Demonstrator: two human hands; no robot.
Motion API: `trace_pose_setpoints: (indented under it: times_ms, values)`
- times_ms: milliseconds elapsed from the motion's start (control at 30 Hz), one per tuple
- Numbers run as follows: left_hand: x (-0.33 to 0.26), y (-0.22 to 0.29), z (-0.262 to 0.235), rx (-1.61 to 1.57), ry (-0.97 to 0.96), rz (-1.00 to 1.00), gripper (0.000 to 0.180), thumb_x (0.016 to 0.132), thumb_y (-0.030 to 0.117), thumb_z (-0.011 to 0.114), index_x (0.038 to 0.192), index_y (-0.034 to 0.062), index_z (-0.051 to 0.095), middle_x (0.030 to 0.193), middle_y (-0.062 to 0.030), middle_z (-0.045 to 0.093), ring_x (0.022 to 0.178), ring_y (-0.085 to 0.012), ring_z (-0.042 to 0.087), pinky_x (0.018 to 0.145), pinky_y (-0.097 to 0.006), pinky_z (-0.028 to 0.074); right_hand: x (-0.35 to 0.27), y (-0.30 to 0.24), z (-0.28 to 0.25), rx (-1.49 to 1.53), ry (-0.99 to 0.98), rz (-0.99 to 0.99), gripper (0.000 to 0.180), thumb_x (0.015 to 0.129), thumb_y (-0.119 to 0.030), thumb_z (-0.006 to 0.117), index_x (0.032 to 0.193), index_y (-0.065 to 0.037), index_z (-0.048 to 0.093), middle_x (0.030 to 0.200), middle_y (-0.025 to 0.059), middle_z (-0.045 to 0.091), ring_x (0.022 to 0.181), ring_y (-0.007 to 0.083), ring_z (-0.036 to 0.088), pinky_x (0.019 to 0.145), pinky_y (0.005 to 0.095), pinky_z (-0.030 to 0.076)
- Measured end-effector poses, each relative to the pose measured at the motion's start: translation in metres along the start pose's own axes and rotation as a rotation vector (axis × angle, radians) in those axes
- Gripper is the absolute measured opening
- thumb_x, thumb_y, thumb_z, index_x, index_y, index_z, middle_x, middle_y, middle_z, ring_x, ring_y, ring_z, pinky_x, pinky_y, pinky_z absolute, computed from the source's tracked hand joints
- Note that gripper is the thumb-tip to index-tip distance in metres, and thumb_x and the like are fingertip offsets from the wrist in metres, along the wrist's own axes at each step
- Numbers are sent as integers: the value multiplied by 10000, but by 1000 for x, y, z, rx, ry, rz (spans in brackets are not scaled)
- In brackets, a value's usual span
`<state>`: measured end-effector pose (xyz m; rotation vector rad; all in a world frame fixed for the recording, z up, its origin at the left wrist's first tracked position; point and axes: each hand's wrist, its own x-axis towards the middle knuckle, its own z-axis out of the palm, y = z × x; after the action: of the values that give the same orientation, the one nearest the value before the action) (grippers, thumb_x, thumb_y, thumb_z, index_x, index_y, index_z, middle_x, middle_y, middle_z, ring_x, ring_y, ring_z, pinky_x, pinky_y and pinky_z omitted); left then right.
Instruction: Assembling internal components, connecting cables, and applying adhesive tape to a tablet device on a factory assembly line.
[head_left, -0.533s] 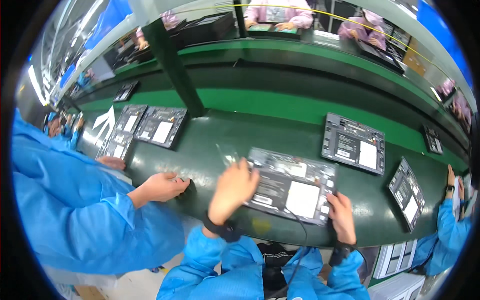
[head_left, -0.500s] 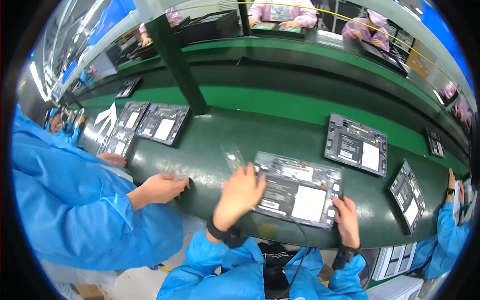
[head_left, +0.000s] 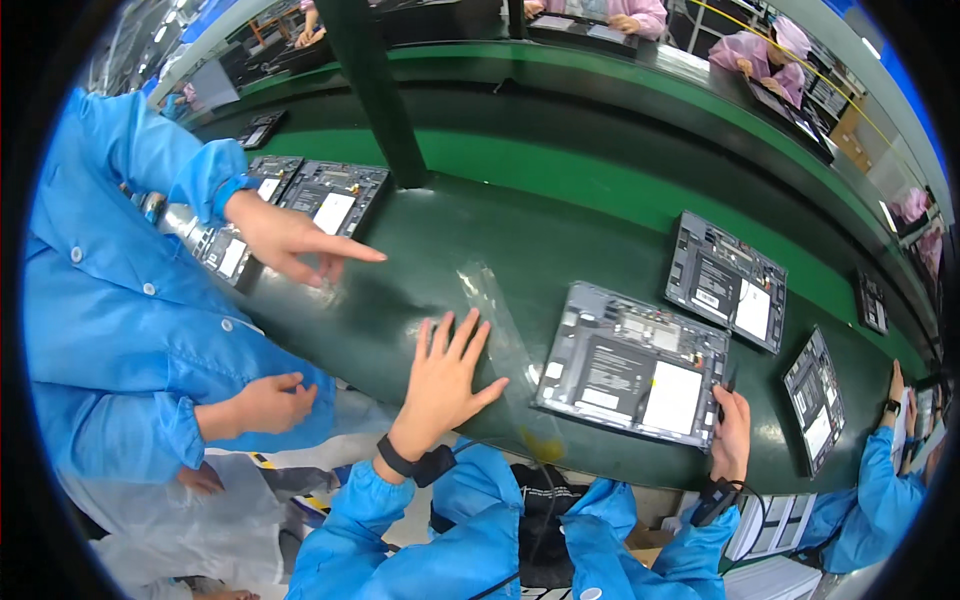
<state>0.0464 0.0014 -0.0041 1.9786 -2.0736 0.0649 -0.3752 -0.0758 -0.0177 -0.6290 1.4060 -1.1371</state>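
Note:
My left hand lies flat on the green belt with its fingers spread, empty, just left of a clear plastic strip. An open grey device with bare boards and a white patch rests to the right of the strip. My right hand grips that device at its near right corner. A co-worker in a blue coat stands at my left; one of their hands points across the belt toward me, the other hangs curled at the belt's near edge.
More open devices lie on the belt: one beyond mine, another at the right, several at the far left. A dark green post rises from the belt. People in pink work across the line; a blue sleeve is at the right.
The view has swung closer. My left hand came off the device and now rests flat on the belt. The co-worker's hand has lifted and points across the belt.

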Motion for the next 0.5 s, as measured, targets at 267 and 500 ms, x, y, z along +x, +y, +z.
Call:
trace_pose_setpoints:
  times_ms: [267, 500]
  values:
    - [30, -67, -5, -64, -112, 44, 747, 895, 520, 670, 1491, 116, 470, 1597, -102, 391, 1505, -326, 294, 1237, -560, 154, -4, 5, -3, 5, -103, 18, 176, 972, -179, 650, 1078, -38, 647, 865, -11, 685, 632, 51, 621, 520, 197, 481]
    - [36, -91, -3, -271, -195, 135, 761, 878, 310, 743, 1548, 184, 406, 1643, -39, 321, 1538, -316, 216, 1249, -569, 107, 3, 11, 39, -79, -238, -47, 169, 986, -176, 641, 1064, -26, 637, 872, -5, 661, 647, 40, 563, 534, 200, 430]
